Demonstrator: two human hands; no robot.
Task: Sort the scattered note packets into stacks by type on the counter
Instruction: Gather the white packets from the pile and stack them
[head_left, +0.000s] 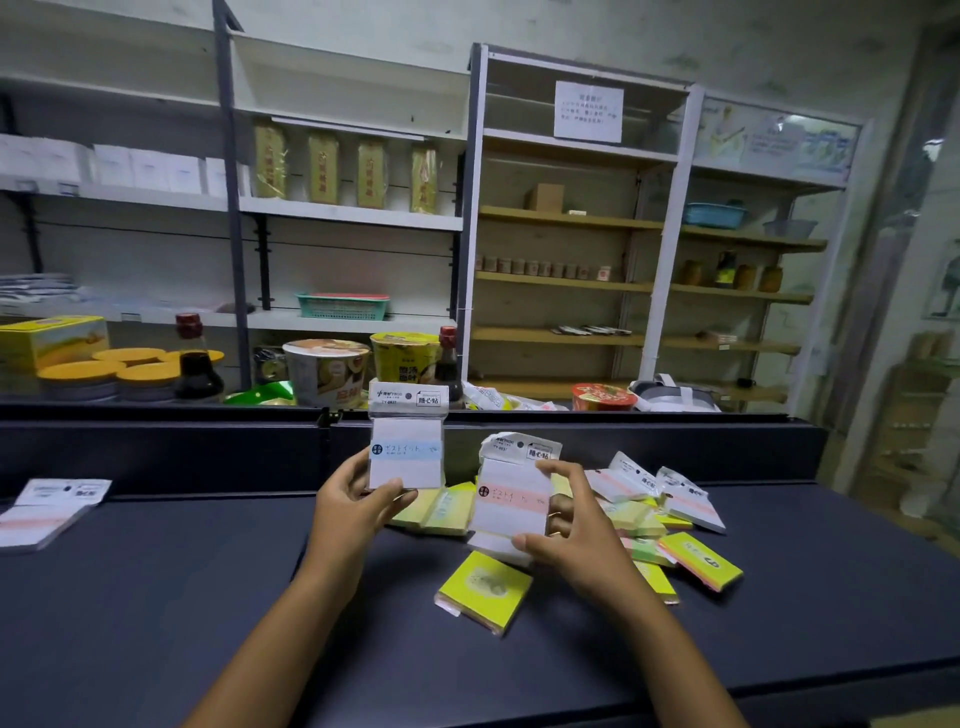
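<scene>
A: Nearest thing first?

B: Two bare forearms, coming up from the near edge over the dark counter (156, 597). Left hand (353, 506) pinches the lower end of a white packet with a blue band (407, 444), thumb on its front, fingers behind. Packet is upright, lifted off the counter.

A: Right hand?

B: Right hand (566, 530) grips a white packet with a pink band (514, 501), thumb at the bottom edge, fingers curled round its right side and top corner. Tilted slightly, held just above the heap.

A: The heap?

B: Loose pile (649, 514) right of centre on the counter. Yellow-green packets mostly, one yellow-green packet (485, 590) lying apart at the near side. Two more white pink-banded packets (675, 493) lean at the far right of the pile.

A: Anything sorted?

B: One white packet with a pink band lies flat at the far left (47, 512), well apart from the pile. Cannot tell whether more sit under it.

A: Beyond the counter?

B: Raised dark ledge, then noodle cups (327, 369), soy sauce bottles (195, 358), yellow-lidded jars (83, 379). Shelves (353, 213) behind, with a green basket (343, 306).
</scene>
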